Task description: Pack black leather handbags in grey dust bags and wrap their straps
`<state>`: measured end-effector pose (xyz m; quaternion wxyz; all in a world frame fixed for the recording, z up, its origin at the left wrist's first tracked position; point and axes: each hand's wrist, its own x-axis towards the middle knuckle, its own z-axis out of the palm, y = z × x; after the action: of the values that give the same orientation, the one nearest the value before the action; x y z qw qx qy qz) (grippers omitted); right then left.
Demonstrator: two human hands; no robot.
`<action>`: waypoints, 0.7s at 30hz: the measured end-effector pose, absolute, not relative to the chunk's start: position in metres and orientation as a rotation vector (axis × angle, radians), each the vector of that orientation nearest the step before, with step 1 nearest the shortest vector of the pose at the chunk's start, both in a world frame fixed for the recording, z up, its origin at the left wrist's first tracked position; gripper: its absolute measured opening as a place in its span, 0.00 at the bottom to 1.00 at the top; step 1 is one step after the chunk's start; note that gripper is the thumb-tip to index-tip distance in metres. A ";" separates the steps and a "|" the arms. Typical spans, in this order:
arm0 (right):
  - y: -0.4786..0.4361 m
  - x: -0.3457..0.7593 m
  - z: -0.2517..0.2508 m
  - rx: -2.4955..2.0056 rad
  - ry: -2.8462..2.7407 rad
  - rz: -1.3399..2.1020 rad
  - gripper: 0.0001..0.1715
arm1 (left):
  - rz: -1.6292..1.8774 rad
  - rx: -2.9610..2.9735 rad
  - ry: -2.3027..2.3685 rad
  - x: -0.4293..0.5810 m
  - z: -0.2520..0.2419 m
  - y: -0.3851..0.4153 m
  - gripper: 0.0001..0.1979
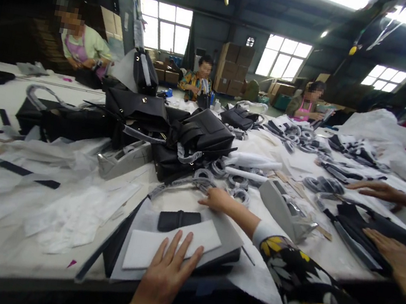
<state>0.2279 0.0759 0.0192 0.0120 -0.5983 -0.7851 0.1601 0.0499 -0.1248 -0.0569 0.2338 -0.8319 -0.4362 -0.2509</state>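
My left hand [170,274] lies flat, fingers spread, on a white foam sheet [146,249]. Under that sheet is a black bag [116,247] with pale lining paper [230,230]; its plastic-wrapped handle [165,186] arches away at the far side. A small dark folded leather piece [179,220] rests just beyond the sheet. From the right my floral-sleeved arm stretches forward, and my right hand [218,200] has its fingers curled at a plastic-wrapped coiled strap [204,177]. Its fingertips are partly hidden.
Finished-looking black bags [198,133] are piled ahead. Grey shaped stands [282,213] [123,159] flank the work spot. Loose white tissue [74,213] covers the left. At right, a co-worker's hands [393,253] rest over a dark bag [373,229]. Several people sit across the table.
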 end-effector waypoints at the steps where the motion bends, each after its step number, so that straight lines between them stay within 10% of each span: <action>1: 0.082 0.224 0.013 -1.929 -2.457 0.518 0.17 | -0.698 -2.277 -1.199 0.050 -0.058 -0.126 0.24; 21: 0.094 0.257 -0.006 -1.572 -1.996 1.401 0.17 | -0.662 -2.314 -1.218 0.048 -0.056 -0.124 0.25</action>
<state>0.2566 0.0937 -0.0062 0.1198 -0.5379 -0.6830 0.4794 0.0478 -0.1235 -0.0565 0.2203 -0.8367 -0.4406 -0.2393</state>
